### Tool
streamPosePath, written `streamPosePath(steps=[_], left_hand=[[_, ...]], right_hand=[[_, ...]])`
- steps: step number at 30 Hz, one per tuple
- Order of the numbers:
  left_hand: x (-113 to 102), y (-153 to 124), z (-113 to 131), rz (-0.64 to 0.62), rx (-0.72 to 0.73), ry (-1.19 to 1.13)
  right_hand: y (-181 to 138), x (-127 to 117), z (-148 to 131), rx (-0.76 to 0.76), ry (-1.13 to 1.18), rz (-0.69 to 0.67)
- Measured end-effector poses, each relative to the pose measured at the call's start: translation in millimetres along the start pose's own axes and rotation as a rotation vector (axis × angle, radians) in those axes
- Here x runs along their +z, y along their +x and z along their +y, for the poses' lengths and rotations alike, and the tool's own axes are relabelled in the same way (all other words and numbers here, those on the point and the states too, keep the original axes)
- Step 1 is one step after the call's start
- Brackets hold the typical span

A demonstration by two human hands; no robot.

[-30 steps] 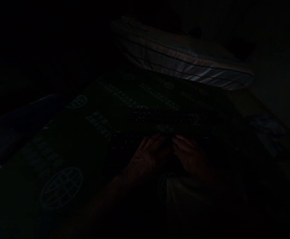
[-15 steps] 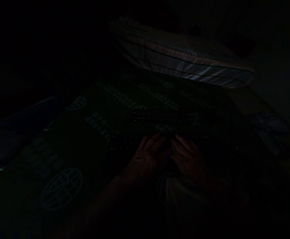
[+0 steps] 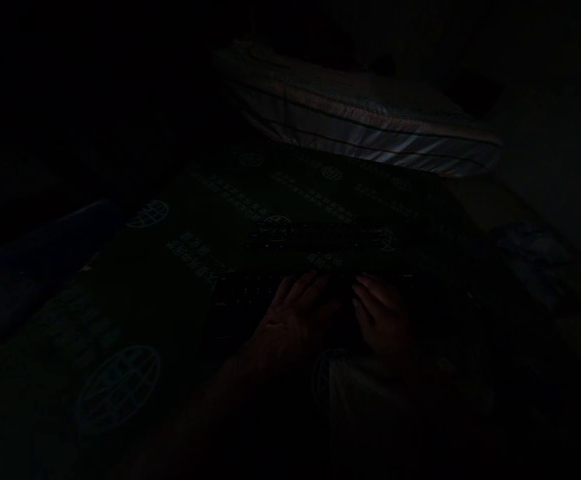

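In very dim light, a dark keyboard (image 3: 238, 297) lies on a green board printed with globes and lettering. My left hand (image 3: 294, 312) rests over its middle, palm down, with the fingers stretched forward onto the keys. To the right of it, my right hand (image 3: 381, 312) also lies palm down on the keyboard, its fingers reaching forward and a little left. Neither hand appears to grasp anything. Both thumbs and the keys beneath the palms are hard to make out. Just beyond the fingers sits a second dark strip with rows of keys (image 3: 315, 235).
The green printed board (image 3: 190, 220) spreads around the keyboards. A thick striped mattress or cushion (image 3: 370, 130) lies across its far edge. At the left is a bluish flat object (image 3: 60, 227), and a crumpled pale item (image 3: 530, 257) lies at the right.
My right hand has shifted slightly right, widening the gap between the hands. The left hand stays nearly in place. The view has drifted a little and looks darker.
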State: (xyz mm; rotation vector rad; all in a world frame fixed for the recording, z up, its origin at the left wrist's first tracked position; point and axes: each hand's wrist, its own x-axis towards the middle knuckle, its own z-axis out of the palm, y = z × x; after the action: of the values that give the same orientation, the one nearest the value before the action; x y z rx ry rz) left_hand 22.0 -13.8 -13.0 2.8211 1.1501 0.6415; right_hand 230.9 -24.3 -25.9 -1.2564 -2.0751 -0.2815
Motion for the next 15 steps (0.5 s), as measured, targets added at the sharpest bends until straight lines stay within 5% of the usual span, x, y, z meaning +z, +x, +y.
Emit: streamPosePath(steps=[15], left_hand=[[7.9,6.2,2.6,-0.045,-0.021,0.023]], right_hand=[[1.9,0.6,14.5,0.53,0.359,0.156]])
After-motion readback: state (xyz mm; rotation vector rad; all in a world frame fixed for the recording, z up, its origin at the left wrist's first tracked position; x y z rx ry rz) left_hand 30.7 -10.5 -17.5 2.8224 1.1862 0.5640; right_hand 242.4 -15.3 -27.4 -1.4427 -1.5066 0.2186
